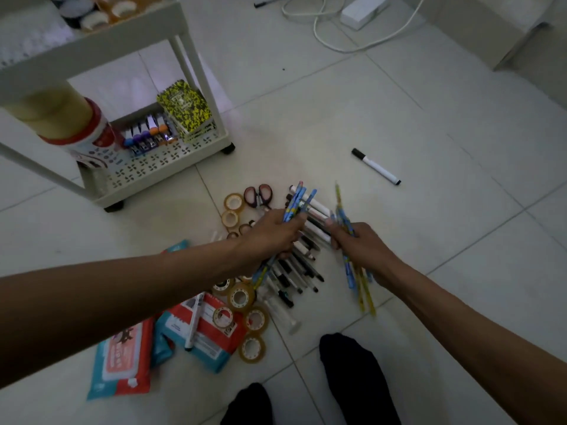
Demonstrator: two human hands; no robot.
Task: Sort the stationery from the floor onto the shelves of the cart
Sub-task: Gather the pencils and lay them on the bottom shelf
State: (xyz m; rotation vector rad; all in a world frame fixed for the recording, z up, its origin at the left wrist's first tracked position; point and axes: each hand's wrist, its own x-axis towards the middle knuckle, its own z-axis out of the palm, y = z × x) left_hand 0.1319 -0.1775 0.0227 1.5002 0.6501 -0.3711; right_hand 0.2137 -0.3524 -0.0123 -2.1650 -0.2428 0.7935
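My left hand grips a bunch of blue patterned pencils above a heap of pens and markers on the floor. My right hand grips another bunch of blue and yellow pencils, just right of the heap. Tape rolls lie around the heap, and small scissors lie behind it. A lone white marker lies apart to the right. The white cart stands at the back left, its bottom shelf holding staplers and yellow notebooks.
Wet-wipe packs and a red-blue packet with a marker on it lie at the front left. My dark-socked feet are at the bottom. White cables and a power strip lie at the back.
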